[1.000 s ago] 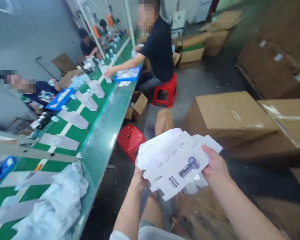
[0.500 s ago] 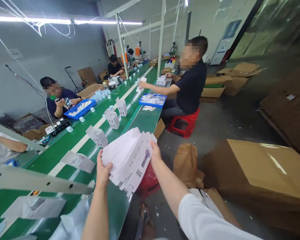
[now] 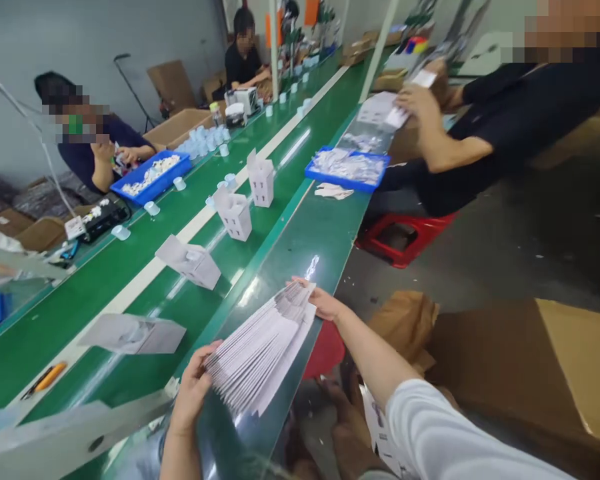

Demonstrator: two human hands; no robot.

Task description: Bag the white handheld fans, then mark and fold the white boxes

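Observation:
A fanned stack of flat white cartons (image 3: 265,350) spans the space between my hands, just over the near ledge of the green bench. My left hand (image 3: 193,383) grips its near left end, thumb on top. At the far right end my right hand (image 3: 321,303) holds the stack, its fingers partly hidden behind the cartons. Several white boxes with raised flaps are on the belt to the left: an upright box (image 3: 261,181), a second one (image 3: 235,217) beside it, a tilted box (image 3: 197,265), and a nearer one (image 3: 153,335) lying over.
A blue tray (image 3: 347,187) of white packets stands on the ledge, near a co-worker on a red stool (image 3: 410,243). Across the belt (image 3: 280,157), another person sits by a blue tray (image 3: 150,193). Cardboard boxes (image 3: 500,360) are to my right; a metal bar (image 3: 80,433) crosses at lower left.
My hands have tipped the carton stack so its layered edges show, lowering it toward the ledge. My view has swung. The co-worker on the right has drawn an arm back from the belt.

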